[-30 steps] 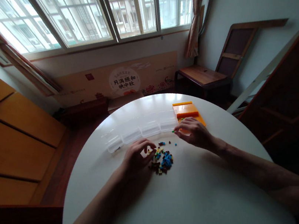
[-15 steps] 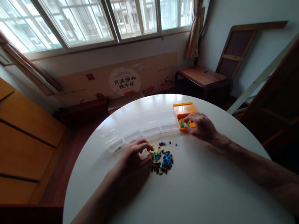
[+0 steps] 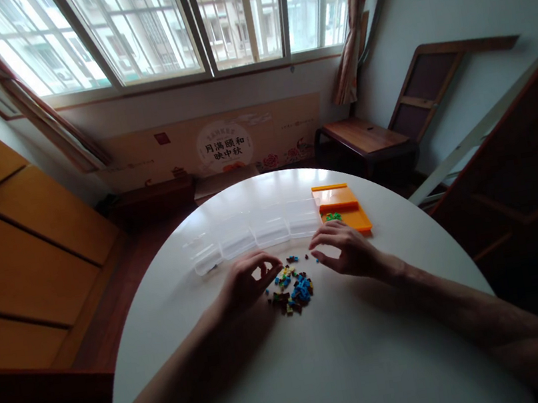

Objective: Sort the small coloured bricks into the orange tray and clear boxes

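Note:
A loose pile of small building bricks (image 3: 301,287) in blue, brown, yellow and green lies on the white round table (image 3: 294,373). At its upper left edge my left hand (image 3: 251,281) has thumb and index fingertips brought together; whatever may be between them is too small to make out. My right hand (image 3: 350,250) hovers right of the pile, thumb and fingers apart, with nothing visible in it. Behind that hand sits an orange box (image 3: 357,218), its lid folded back, with several green bricks (image 3: 333,217) in its left part.
A row of clear plastic compartments (image 3: 271,233) runs left from the orange box. Beyond the table are a wooden chair (image 3: 365,136), a printed panel (image 3: 225,144) and the window. Wooden cabinets (image 3: 13,246) stand at left.
My right hand has drawn back from the orange box toward the pile, uncovering the green bricks. The left fingertips have closed together at the pile's upper edge.

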### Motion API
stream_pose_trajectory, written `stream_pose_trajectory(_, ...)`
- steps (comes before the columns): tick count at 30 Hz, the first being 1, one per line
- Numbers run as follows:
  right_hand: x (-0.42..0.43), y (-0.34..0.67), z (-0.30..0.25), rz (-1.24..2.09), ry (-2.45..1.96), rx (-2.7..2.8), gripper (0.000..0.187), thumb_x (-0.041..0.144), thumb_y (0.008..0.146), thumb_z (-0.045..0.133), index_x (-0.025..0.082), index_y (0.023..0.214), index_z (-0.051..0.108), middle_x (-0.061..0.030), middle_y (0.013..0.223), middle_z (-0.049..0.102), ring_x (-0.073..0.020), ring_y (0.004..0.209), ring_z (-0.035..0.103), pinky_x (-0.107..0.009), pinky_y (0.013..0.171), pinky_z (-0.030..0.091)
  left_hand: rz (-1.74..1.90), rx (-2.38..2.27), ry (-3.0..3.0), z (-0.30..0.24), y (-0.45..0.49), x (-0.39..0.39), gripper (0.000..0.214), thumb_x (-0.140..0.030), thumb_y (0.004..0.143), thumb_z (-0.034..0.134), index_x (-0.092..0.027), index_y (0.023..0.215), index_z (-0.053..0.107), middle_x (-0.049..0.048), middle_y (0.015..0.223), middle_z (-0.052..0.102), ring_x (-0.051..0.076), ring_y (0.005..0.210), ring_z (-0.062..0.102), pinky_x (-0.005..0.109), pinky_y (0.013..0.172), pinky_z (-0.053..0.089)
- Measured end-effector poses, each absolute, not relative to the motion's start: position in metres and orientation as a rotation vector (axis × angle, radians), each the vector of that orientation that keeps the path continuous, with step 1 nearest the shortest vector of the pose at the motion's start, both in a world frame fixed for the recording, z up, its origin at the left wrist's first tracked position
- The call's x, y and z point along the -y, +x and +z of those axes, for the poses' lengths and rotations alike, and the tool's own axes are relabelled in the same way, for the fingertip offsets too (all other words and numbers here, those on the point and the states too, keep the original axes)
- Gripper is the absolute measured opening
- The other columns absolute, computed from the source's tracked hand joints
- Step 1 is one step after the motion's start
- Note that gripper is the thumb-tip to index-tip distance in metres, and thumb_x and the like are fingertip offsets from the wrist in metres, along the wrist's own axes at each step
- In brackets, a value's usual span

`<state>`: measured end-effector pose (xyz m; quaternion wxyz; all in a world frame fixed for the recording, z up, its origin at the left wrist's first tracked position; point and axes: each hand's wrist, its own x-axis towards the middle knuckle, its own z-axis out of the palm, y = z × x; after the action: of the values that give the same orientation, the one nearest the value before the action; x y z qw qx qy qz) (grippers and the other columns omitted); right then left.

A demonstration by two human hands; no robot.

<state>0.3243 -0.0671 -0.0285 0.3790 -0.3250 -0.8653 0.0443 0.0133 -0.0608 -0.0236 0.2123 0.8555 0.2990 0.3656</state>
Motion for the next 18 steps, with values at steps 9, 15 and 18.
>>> stream_pose_trajectory(9, 0.077, 0.305, -0.032, 0.185, -0.651, 2.293, 0.016, 0.040, 0.103, 0.079, 0.025, 0.107, 0.075, -0.0034, 0.100, 0.082, -0.0215, 0.092, 0.074, -0.038, 0.093, 0.054, 1.124, -0.783, 2.200, -0.022, 0.042, 0.081, 0.015, -0.034, 0.102, 0.078, -0.019, 0.101, 0.083, 0.0074, 0.096, 0.086, 0.016, 0.078, 0.078, 0.025, 0.074, 0.063)
stream_pose_trajectory(15, 0.076, 0.306, -0.035, 0.146, -0.624, 2.293, 0.007, 0.033, 0.107, 0.074, 0.026, 0.108, 0.075, -0.0018, 0.100, 0.082, -0.0206, 0.092, 0.073, -0.038, 0.095, 0.054, 1.116, -0.738, 2.231, -0.023, 0.046, 0.082, 0.013, -0.032, 0.101, 0.080, -0.021, 0.102, 0.086, 0.0080, 0.094, 0.086, 0.018, 0.079, 0.079, 0.028, 0.075, 0.064)
stream_pose_trajectory(18, 0.078, 0.303, -0.033, 0.131, -0.619, 2.281, 0.005, 0.030, 0.108, 0.071, 0.026, 0.108, 0.074, -0.0016, 0.099, 0.082, -0.0206, 0.091, 0.073, -0.038, 0.094, 0.055, 1.117, -0.723, 2.247, -0.024, 0.047, 0.082, 0.012, -0.032, 0.101, 0.080, -0.021, 0.104, 0.086, 0.0088, 0.096, 0.086, 0.019, 0.082, 0.080, 0.029, 0.076, 0.064)
